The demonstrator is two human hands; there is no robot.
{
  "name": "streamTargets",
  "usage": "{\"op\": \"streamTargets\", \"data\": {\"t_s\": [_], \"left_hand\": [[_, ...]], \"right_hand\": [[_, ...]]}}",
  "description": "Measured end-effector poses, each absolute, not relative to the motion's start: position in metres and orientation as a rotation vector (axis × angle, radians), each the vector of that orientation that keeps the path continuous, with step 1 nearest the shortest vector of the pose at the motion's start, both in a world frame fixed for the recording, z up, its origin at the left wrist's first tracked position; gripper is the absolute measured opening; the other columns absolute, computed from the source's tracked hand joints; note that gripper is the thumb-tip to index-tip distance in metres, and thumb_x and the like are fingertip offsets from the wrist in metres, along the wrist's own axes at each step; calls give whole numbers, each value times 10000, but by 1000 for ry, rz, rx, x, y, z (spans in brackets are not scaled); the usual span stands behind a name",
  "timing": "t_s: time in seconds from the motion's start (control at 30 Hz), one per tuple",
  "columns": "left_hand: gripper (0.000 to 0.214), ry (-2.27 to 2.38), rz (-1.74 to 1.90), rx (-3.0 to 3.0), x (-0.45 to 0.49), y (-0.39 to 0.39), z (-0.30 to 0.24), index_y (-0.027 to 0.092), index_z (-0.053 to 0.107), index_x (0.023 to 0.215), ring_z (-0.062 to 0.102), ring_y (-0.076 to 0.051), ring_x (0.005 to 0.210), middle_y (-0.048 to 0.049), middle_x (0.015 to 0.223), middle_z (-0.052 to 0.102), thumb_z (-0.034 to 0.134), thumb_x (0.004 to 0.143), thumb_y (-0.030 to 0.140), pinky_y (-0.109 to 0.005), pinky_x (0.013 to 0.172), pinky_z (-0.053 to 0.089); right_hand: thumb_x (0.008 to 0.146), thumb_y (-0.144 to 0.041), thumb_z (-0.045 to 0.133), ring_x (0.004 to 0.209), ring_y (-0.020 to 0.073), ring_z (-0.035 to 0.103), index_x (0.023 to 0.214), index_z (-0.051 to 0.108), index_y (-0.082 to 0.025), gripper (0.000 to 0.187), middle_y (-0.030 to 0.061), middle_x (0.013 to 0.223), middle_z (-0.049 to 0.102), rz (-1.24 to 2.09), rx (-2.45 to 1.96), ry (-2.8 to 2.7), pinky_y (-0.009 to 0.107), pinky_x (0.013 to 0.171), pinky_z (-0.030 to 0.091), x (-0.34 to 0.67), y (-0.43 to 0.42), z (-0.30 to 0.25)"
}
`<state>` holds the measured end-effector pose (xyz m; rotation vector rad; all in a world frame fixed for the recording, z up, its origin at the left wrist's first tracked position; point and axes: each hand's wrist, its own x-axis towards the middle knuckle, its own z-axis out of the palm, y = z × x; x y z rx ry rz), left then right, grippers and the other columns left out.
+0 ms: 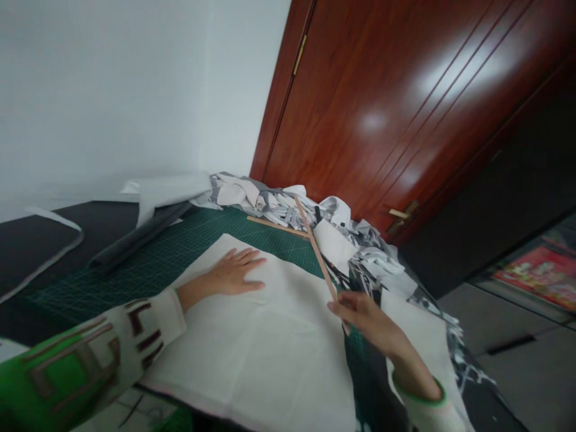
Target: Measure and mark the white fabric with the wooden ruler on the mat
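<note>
My left hand lies flat with its fingers spread on a large piece of white cloth. The cloth rests over a green cutting mat marked with a grid. At the cloth's right edge, my right hand pinches the near end of a thin wooden ruler. That ruler slants up and away, its far end in front of the heap of scraps. A second wooden ruler lies along the mat's far edge. Just right of the held ruler, black-handled scissors lie partly hidden among the scraps.
Grey and white cloth scraps pile up along the back and right. A dark fabric roll lies at the left beside a white sheet. Another white cloth piece is by my right wrist. Behind stands a brown wooden door.
</note>
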<state>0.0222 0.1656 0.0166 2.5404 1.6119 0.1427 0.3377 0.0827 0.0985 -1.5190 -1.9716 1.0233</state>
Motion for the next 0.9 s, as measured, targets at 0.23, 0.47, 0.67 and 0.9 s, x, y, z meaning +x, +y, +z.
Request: {"op": "streamTargets", "data": {"t_s": [0.23,0.47,0.67,0.9], "left_hand": [[769,1658,2,2550,25,165,27,167,269,1540,168,-311,1486,-131,1604,207,419,925,604,-541,1163,151],[774,1467,-38,2615,43,144,53,78,323,1508,295,-272,1446,-160,1564,313,457,897,535,-383,1167,216],[669,1257,31,2660,89,127,57,64,350,1480,349,-222,1422,-151,1545,365,329,969,495,-311,1167,221],[690,1087,33,2722,128,131,37,106,282,1504,276,-242,1455,-165,1575,302,382,966,527,-345,1174,207]], "right_hand": [[827,-463,501,578,129,451,687,530,-184,313,-20,618,464,981,-1897,-1834,263,542,287,349,-12,50],[888,-377,509,669,225,634,650,466,-235,280,74,690,665,630,-2136,-1889,310,601,299,332,-35,40],[881,-432,567,751,305,693,682,554,-235,280,109,740,728,564,-2122,-1984,333,602,295,308,-36,37],[920,-485,524,635,187,603,745,661,-201,360,48,692,689,743,-1865,-2055,281,565,284,302,-32,32]]}}
